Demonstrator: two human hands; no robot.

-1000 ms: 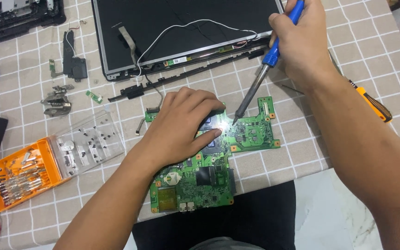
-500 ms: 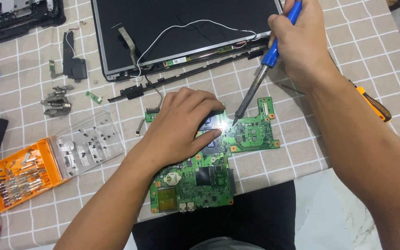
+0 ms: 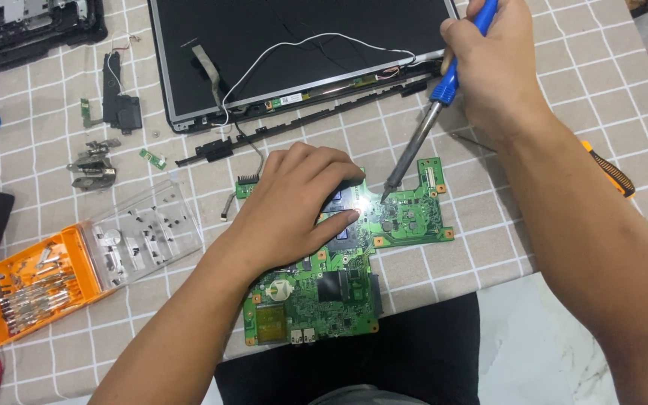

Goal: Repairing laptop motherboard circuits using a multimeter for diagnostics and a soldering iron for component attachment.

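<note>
the left hand point(image 3: 294, 206) lies flat, fingers spread, pressing on the green board point(image 3: 324, 292) in the middle of the checked desk point(image 3: 564, 97). the right hand point(image 3: 493, 64) is closed around the blue handle of a soldering iron point(image 3: 433, 112), its tip touching the board's right part just beside the left fingertips. a laptop screen point(image 3: 294, 45) lies behind, an orange bit case point(image 3: 31, 281) to the left.

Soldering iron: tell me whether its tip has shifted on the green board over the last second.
No. The soldering iron tip stays at the same bright spot on the green circuit board.
</note>
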